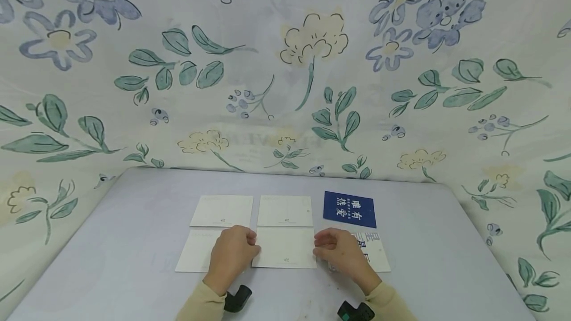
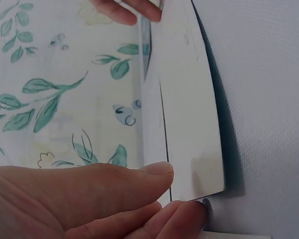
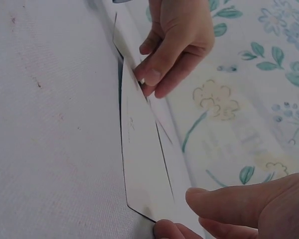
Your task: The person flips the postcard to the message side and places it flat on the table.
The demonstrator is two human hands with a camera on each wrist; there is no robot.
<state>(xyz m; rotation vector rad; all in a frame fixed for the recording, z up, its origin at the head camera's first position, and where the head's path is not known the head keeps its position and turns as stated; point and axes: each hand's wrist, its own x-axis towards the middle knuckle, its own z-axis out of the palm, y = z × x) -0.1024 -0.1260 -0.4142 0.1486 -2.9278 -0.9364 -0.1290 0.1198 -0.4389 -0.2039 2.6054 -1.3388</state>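
On my screen, the left hand (image 1: 232, 254) has its thumb and fingers nearly closed, pinching the left edge of a flat, cream-white paper card (image 1: 284, 246). I see the right hand (image 1: 341, 251) pinch the right edge the same way. The card is in the middle of the front row, above the white table (image 1: 134, 241), near a dark blue card with white writing (image 1: 350, 209).

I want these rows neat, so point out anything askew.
The blue card, back row's right end, looks askew: its long edges slope down rightward, while the cream card beside it lies nearly square.
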